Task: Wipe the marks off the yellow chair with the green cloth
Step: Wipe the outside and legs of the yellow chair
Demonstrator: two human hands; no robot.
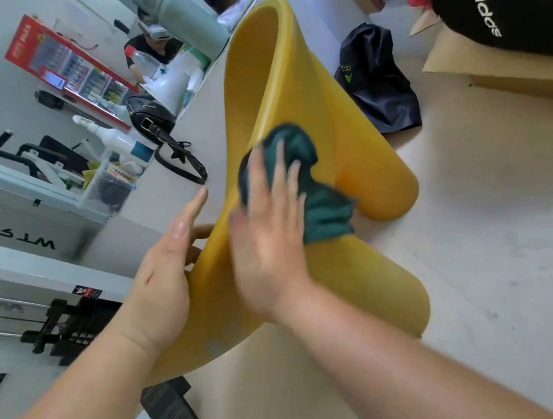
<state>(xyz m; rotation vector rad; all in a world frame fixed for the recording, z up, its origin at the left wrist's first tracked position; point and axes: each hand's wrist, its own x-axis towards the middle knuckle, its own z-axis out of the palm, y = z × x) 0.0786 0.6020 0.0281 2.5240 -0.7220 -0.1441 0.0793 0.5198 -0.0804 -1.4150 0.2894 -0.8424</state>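
Right hand [270, 230] lies flat, fingers spread and blurred; left hand [162, 274] is open, thumb up, fingers curled under.

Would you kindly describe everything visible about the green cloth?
The green cloth is dark teal, soft and towel-like, crumpled rather than folded. It lies pressed against the smooth surface of the yellow chair under the flat, spread fingers of the right hand. One loose stitched edge hangs out past the hand to the right. It looks motion-blurred.
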